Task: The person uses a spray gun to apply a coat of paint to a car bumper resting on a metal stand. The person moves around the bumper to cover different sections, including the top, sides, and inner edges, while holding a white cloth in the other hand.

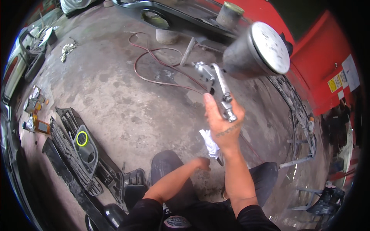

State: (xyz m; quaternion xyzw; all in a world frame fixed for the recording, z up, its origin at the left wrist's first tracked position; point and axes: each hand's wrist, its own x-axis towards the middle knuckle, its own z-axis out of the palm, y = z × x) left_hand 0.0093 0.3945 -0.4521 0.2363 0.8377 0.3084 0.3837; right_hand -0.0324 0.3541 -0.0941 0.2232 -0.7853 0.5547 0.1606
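A glossy red panel [314,77] stands beside the stained grey concrete floor [111,104]. Above it, the right hand [226,133] wraps a silver metal spray gun [221,81] with a grey cylindrical cup [241,56]; the left hand [202,164], near crumpled white cloth [209,143], has an unclear grip.

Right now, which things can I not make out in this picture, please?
Metal cup, inside: head view, hidden by its own walls.
Spray gun, front end: head view, blurred.
Left hand, palm: head view, hidden by its back.
Black bumper: head view, cut off by upper edge.
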